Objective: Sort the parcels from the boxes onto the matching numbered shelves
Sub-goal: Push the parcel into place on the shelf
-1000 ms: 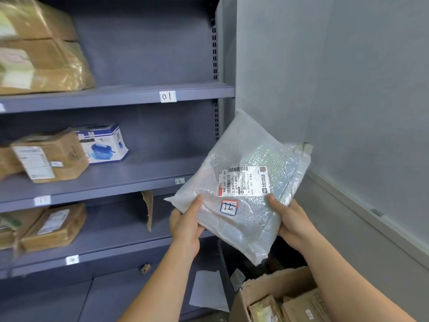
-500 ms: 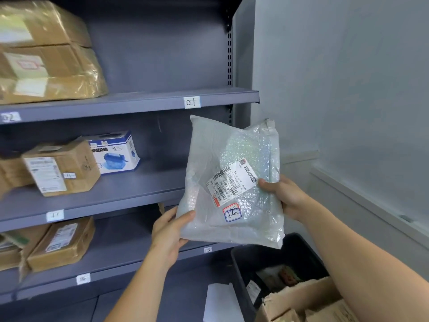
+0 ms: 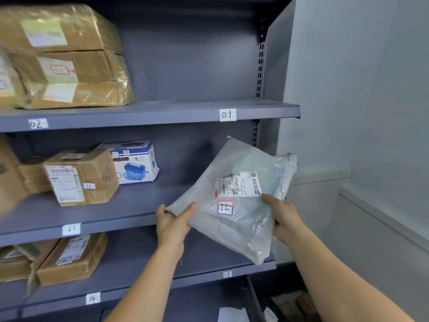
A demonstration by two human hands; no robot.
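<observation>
One bubble-wrap parcel, marked 12, hangs corner-down in front of the middle shelf, label facing us. Two hands on it: the left hand pinches its left corner, the right hand grips its right edge.

Parcel marked 12; shelf tag reads 01.

Bubble-wrap parcel at centre right is showing translucent white, tag red-and-blue edged. Shelving is reading dark grey; cardboard parcels at left brown, one carton blue-and-white.
</observation>
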